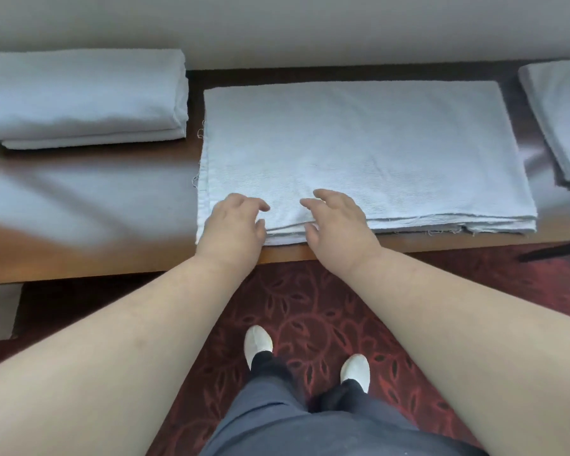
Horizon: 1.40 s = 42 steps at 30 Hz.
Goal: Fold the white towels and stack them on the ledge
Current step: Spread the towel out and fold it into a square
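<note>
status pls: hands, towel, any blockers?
Left hand and right hand open, fingers loosely bent, resting at near edge of half-folded towel. Towel flat on ledge. Folded stack to its left. No blockers.

The white towel (369, 153) is showing a matt, ribbed cloth weave (threads fraying at its edges), lying on a glossy, smooth wooden ledge (79, 225) that is reflecting light

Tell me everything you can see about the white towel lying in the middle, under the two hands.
The middle towel is white, woven cloth, folded into a flat rectangle of several layers, whose edges show along the near side. Loose threads hang from its left edge and its near edge. It lies flat on the brown ledge. The left hand and the right hand rest at its near left corner, fingers loosely bent.
</note>
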{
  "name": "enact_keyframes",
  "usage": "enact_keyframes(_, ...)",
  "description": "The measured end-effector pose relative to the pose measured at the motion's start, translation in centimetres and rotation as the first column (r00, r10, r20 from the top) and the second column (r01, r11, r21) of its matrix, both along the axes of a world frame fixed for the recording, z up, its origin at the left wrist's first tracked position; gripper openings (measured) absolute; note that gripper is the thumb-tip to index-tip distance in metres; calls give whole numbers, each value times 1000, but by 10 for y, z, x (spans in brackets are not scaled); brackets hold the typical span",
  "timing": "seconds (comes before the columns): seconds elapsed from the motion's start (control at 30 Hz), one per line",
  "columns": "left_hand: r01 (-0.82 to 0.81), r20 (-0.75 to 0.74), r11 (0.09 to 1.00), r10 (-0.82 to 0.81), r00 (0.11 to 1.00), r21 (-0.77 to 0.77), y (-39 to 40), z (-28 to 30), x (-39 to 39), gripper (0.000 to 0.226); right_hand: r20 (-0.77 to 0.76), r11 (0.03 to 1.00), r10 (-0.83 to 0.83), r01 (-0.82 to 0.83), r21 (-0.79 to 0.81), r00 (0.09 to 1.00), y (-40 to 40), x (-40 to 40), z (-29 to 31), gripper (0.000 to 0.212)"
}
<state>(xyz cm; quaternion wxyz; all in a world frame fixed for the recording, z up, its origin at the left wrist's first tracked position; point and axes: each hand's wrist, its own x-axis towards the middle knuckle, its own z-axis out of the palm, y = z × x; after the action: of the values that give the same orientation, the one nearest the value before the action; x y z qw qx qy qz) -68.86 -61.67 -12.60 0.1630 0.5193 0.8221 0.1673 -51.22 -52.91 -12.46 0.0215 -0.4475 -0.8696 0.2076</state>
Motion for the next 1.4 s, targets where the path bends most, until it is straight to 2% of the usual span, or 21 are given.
enact_keyframes(0.13, 336, -16, 915, -348, 937, -223, 33, 10, 28, 41, 281, 974, -111, 161, -159, 953, 27, 61, 16, 60)
enact_keyframes(0.23, 323, -77, 829, -398, 914, -456, 56, 14, 47, 42, 405, 907, -193, 320, -274, 894, 35, 110, 26, 63)
enact_keyframes(0.3, 241, -174, 788, -400, 900, -567, 77, 22, 61, 49, 366, 849, -310, 429, -310, 877, 39, 140, 32, 62)
enact_keyframes(0.4, 302, -216, 785, -477, 852, -541, 108, 31, 93, 43, 182, 711, -572, 595, -376, 799, 50, 180, 38, 57)
enact_keyframes(0.47, 402, -159, 779, -528, 834, -482, 127, 34, 122, 36, 47, 566, -757, 691, -450, 651, 61, 204, 39, 52)
enact_keyframes(0.57, 500, -75, 756, -579, 812, -422, 152, 34, 169, 37, -102, 328, -935, 719, -613, 340, 84, 236, 31, 47)
enact_keyframes(0.67, 553, -38, 757, -600, 799, -348, 175, 28, 212, 37, -187, 175, -981, 693, -700, 59, 107, 261, 20, 46)
enact_keyframes(0.73, 576, -37, 753, -617, 786, -319, 188, 21, 237, 36, -178, 108, -984, 713, -693, -25, 121, 275, 10, 55)
enact_keyframes(0.8, 571, -42, 752, -616, 786, -329, 198, 14, 254, 34, -143, 93, -990, 737, -670, -5, 132, 285, 1, 60)
enact_keyframes(0.83, 554, -36, 761, -598, 801, -337, 202, 11, 260, 34, -128, 128, -990, 758, -640, 59, 137, 290, -3, 56)
enact_keyframes(0.93, 503, -26, 805, -537, 843, -315, 208, 3, 267, 27, -73, 333, -935, 790, -515, 347, 149, 297, -9, 31)
enact_keyframes(0.97, 501, -30, 813, -533, 846, -298, 207, 1, 268, 24, -56, 373, -915, 786, -493, 399, 152, 297, -9, 27)
enact_keyframes(1.0, 500, -32, 821, -528, 849, -275, 206, 0, 267, 22, -54, 385, -909, 779, -495, 414, 155, 298, -11, 25)
enact_keyframes(1.03, 496, -30, 832, -519, 854, -250, 204, 0, 267, 19, -67, 368, -917, 765, -528, 394, 157, 298, -12, 24)
enact_keyframes(1.13, 483, -31, 856, -496, 868, -181, 198, 2, 265, 13, -97, 240, -967, 707, -665, 237, 157, 294, -10, 28)
enact_keyframes(1.27, 497, -78, 865, -501, 862, -69, 193, 10, 266, 8, -155, 219, -976, 698, -682, 154, 153, 290, -4, 31)
enact_keyframes(1.33, 583, -162, 808, -589, 792, -85, 190, 12, 269, 8, -173, 241, -970, 734, -636, 168, 151, 290, -1, 27)
enact_keyframes(1.4, 637, -202, 751, -661, 723, -174, 186, 11, 274, 10, -168, 276, -961, 771, -574, 218, 145, 291, -1, 18)
